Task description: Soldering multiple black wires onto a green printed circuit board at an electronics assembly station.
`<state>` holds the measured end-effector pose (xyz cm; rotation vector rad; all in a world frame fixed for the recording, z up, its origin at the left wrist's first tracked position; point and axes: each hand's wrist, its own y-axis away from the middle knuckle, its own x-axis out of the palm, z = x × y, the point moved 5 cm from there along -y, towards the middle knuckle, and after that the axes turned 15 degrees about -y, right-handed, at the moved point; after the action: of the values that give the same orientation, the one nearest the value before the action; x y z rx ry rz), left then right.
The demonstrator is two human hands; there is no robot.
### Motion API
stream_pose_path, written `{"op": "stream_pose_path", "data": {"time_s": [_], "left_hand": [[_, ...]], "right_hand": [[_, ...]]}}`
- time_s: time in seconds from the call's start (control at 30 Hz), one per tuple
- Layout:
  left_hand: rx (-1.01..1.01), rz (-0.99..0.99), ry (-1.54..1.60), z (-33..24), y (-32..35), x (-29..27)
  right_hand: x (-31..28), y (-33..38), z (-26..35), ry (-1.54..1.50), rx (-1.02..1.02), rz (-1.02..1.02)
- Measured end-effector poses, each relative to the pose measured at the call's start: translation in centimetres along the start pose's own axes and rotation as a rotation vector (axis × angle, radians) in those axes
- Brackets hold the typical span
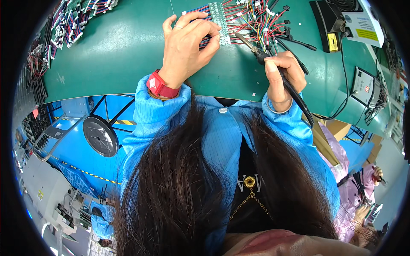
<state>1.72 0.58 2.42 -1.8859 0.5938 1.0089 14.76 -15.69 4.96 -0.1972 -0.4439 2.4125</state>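
My right hand [285, 79] grips a soldering iron [259, 54] by its black handle, with the metal tip pointing up and left at the right edge of a green circuit board strip [218, 19]. Thumb and fingertips of my left hand [186, 49] are pinched together at the strip's left edge. A thin strand of solder wire [172, 7] runs down from above into this hand; its end between the fingertips is hidden. Red and blue wires [197, 8] reach the strip from the left, partly under my left hand. Red, black and yellow wires [252, 21] with white connectors spread to its right.
Bundled wires with white connectors [74, 23] lie on the green table [115, 55] at the far left. A black unit [328, 25] and a white-and-yellow box [363, 25] stand at the right. The iron's black cable [301, 104] hangs past my right wrist. Co-workers sit behind.
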Motion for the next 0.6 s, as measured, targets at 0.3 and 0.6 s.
{"op": "stream_pose_path", "data": {"time_s": [0.3, 0.6], "left_hand": [[0.009, -0.013, 0.019, -0.06, 0.15, -0.03], [-0.007, 0.022, 0.000, -0.07, 0.32, 0.12]], "right_hand": [[-0.16, 0.07, -0.22, -0.038, -0.028, 0.010], [0.13, -0.07, -0.35, -0.022, 0.016, 0.037]]}}
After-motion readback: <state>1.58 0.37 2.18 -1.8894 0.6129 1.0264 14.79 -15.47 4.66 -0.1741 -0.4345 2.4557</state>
